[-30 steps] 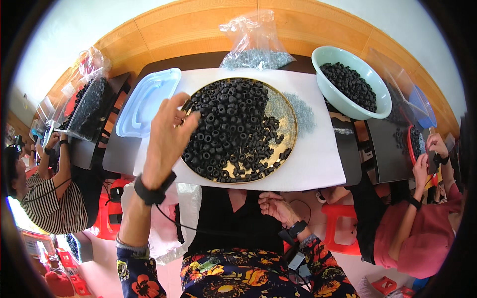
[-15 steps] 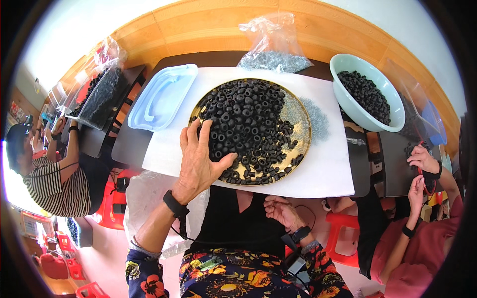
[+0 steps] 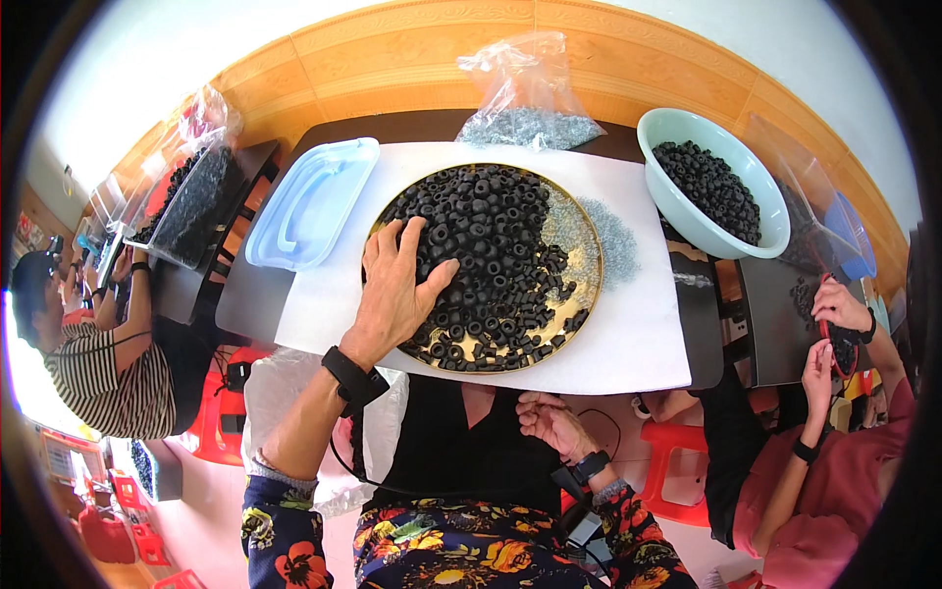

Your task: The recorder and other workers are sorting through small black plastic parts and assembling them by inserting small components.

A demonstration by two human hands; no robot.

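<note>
Black beads (image 3: 483, 231), left grip (image 3: 391, 297) now spread

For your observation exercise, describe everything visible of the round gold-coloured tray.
The round, shallow, gold-coloured tray has a thin rim and a shiny, metal-looking surface. It rests flat on a white rectangular sheet. Black, holed, cylindrical beads cover most of it, tiny translucent bluish beads lie along its upper right, and bare gold shows at the lower right. The person's bare left hand crosses its left edge, hiding some rim; whether it touches the tray is unclear.
</note>
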